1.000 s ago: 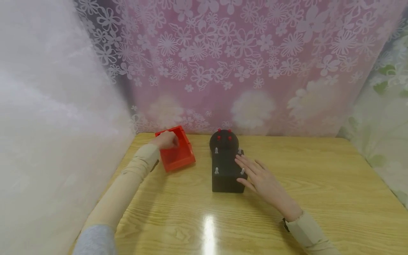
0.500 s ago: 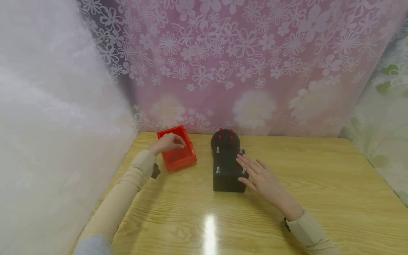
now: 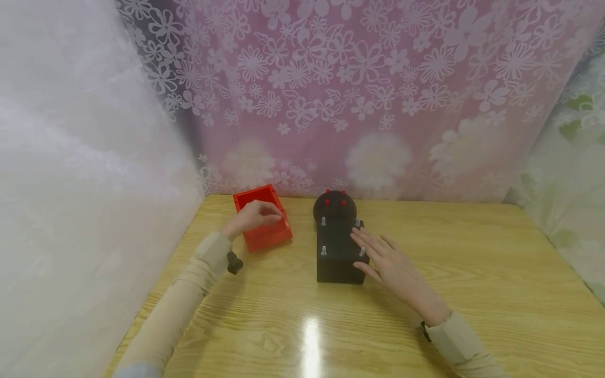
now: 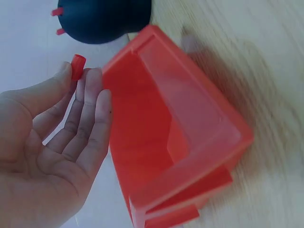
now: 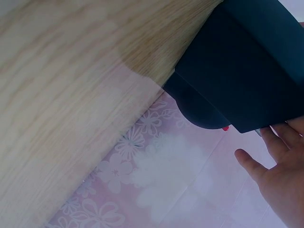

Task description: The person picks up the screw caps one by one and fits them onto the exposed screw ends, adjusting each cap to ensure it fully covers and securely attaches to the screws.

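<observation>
My left hand pinches a small red cylinder between thumb and fingertips, over the front part of an open red bin. In the left wrist view the bin's inside looks bare where it shows. My right hand lies with fairly straight fingers at the right edge of a black box, its fingertips on or close to the top. Several clear pegs stand upright on the box's corners. Behind the box is a black round piece bearing several red pegs.
The wooden table carries the bin at its back left and the box near the middle. A pink floral curtain hangs behind the back edge. A pale sheet stands along the left side.
My left hand has come up out of the red bin and shifted right and toward me, its fingertips now at the bin's right side. The right hand stays at the box.
</observation>
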`<state>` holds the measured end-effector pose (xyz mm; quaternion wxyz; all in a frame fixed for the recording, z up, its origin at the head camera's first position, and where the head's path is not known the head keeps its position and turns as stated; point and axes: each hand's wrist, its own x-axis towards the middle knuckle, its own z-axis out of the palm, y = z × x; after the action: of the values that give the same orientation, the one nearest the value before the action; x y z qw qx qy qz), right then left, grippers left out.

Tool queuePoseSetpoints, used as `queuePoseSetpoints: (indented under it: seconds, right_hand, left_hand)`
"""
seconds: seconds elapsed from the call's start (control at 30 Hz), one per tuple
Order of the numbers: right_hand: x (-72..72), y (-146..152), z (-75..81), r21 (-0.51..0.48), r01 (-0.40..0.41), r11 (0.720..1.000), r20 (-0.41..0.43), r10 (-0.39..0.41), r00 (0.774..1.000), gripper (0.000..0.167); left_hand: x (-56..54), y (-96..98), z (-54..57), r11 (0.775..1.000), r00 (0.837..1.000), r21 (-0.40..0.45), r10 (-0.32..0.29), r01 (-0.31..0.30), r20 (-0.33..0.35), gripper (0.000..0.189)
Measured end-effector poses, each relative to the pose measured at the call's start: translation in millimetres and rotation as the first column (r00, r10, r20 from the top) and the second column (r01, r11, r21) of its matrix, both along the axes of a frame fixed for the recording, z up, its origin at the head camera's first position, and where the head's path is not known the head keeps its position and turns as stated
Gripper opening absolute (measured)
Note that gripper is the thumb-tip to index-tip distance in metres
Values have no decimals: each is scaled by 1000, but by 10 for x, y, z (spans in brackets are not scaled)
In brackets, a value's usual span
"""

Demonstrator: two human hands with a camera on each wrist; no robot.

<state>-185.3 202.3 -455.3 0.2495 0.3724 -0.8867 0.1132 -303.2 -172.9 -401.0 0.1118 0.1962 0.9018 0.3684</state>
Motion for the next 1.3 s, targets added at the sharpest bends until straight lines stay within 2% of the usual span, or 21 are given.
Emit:
queuePoseSetpoints:
  seconds: [0.33,0.6,0.83,1.03,1.3]
  right_hand:
    - [-1,-7,-3,-22,-17,1000,-22,17,1000,69]
    - [14,1,9,-10,-9,1000,-10,9,1000,68]
    - [20,0,19,-7,-6,1000,-9,6,1000,67]
    - [14,-4,12,-4,-7,1000,-14,7,1000,67]
    - [12,0,6,1,0,1000,-30,1,1000,68]
  left_hand:
    - [150,146,-138,991,996,122,66,-59,-53,24]
    - [210,299,-191,959,993,270,101,-81,-59,25]
    - [257,488,-200,947,986,308,133,-96,-101,24]
    - [311,663,-194,904,983,408,171,-128,-70,25]
    - [337,842,-237,874,974,469,198,-125,-108,24]
